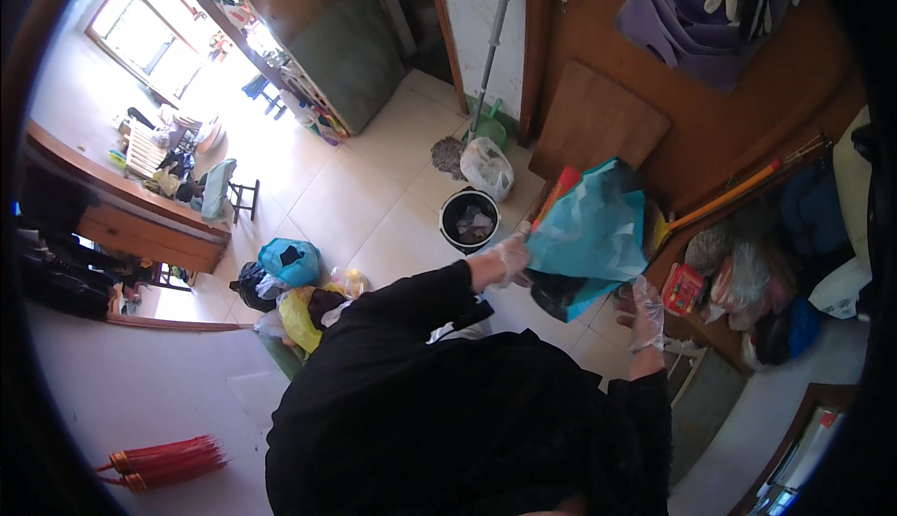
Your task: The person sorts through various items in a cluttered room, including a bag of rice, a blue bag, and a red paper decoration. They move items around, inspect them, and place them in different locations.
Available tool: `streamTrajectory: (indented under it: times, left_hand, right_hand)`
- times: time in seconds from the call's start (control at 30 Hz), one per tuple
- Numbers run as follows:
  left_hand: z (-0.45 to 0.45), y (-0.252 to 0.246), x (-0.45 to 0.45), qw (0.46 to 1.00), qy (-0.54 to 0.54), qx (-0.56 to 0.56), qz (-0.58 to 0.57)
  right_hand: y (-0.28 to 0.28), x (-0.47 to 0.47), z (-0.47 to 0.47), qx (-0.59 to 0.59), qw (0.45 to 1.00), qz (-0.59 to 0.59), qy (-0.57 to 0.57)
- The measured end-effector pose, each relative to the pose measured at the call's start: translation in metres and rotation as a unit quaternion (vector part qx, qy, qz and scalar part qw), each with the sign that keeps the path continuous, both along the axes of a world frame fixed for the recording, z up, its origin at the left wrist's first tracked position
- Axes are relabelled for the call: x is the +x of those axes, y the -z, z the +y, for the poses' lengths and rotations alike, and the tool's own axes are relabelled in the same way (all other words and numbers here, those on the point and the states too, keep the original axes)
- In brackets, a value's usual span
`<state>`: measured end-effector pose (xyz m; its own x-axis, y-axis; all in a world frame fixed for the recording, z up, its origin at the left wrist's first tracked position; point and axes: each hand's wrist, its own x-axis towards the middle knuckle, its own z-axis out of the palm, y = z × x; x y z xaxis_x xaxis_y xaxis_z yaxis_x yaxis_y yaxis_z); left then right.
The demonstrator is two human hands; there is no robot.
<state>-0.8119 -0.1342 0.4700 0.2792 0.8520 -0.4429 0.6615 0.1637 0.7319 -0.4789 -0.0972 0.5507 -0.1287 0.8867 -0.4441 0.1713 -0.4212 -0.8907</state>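
Note:
A turquoise blue bag [585, 235] with black patches hangs in front of me, spread between my two hands. My left hand [510, 258], in a clear plastic glove, grips its left edge. At the bag's lower right corner, my right hand [643, 316] has its raised fingers on the material, also in a clear glove. A red and yellow object [557, 193] shows past the bag's upper left edge; the rest of it is hidden. Beside my left hand, a round black bucket [469, 218] with a pale rim stands on the floor and contains crumpled scraps.
A mop [490, 53], a green dustpan [487, 130] and a white plastic bag [488, 167] are beyond the bucket. Several filled bags [291, 263] sit at left. An orange broom handle [725, 193] leans right, near a shelf holding a red package [683, 289]. A wooden board [599, 120] leans against the door.

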Motion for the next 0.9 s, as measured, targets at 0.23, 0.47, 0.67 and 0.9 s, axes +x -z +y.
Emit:
streamTrajectory:
  times: [0.23,0.47,0.67,0.9]
  left_hand:
    - [0.000,0.029,-0.159,0.908,-0.348,-0.095,-0.215]
    - [0.010,0.065,-0.310,0.824,-0.512,-0.135,-0.204]
    - [0.013,0.132,-0.410,0.747,-0.606,-0.132,-0.240]
    - [-0.007,0.236,-0.455,0.669,-0.694,-0.171,-0.203]
  right_hand:
    - [-0.016,-0.030,0.018,-0.079,0.992,-0.089,0.038]
    - [0.043,-0.034,0.021,-0.150,0.973,-0.126,0.119]
    - [0.069,-0.048,0.013,-0.188,0.967,-0.117,0.125]
    - [0.079,-0.063,0.029,-0.240,0.959,-0.131,0.077]
